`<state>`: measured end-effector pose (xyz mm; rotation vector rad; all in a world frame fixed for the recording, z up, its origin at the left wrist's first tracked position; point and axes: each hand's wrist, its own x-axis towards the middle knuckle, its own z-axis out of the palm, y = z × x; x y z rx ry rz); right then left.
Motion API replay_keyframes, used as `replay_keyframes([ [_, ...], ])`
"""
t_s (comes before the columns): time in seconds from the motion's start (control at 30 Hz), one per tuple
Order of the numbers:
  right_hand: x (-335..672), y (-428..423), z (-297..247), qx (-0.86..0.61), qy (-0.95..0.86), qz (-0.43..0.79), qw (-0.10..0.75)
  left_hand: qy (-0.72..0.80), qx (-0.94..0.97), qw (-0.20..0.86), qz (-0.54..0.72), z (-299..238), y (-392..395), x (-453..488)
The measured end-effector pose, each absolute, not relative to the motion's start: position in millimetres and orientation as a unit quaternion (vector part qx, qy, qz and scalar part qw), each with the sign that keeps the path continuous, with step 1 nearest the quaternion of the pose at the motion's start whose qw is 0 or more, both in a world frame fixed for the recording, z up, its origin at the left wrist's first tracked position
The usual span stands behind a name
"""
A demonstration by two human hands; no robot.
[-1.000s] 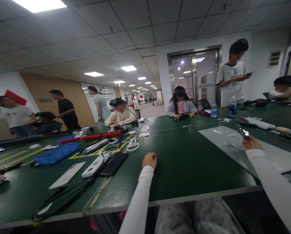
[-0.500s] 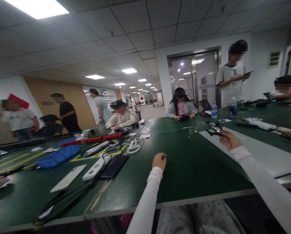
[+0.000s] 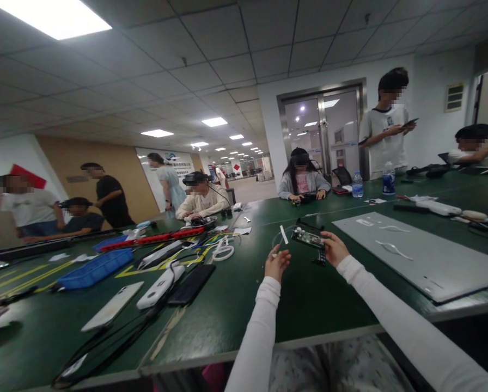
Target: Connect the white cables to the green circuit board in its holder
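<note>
Head view: above the green worktop point(image 3: 217, 321), the right hand point(image 3: 336, 249) grips one end of a small dark gadget point(image 3: 308, 236). Its long axis runs roughly left to right, beyond and right of the nearby left hand point(image 3: 276, 265), whose fingers are half-curled; whether they hold anything, I cannot tell.
</note>
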<state>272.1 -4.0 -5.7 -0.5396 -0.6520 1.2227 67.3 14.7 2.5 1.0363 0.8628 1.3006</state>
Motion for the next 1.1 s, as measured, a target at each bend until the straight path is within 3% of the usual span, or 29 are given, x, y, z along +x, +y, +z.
replay_keyframes([
  [0.17, 282, -9, -5, -0.273, -0.272, 0.535, 0.752, 0.359, 0.412, 0.601, 0.583, 12, 19, 37],
  [0.47, 273, -17, 0, -0.299, -0.328, 0.542, 0.714, 0.329, 0.441, 0.708, 0.443, 20, 1, 36],
  [0.87, 276, -13, -6, -0.304, -0.357, 0.547, 0.694, 0.337, 0.439, 0.628, 0.547, 3, 19, 33],
  [1.1, 284, -3, -16, -0.33, -0.339, 0.519, 0.712, 0.439, 0.546, 0.525, 0.483, -2, 28, 23],
])
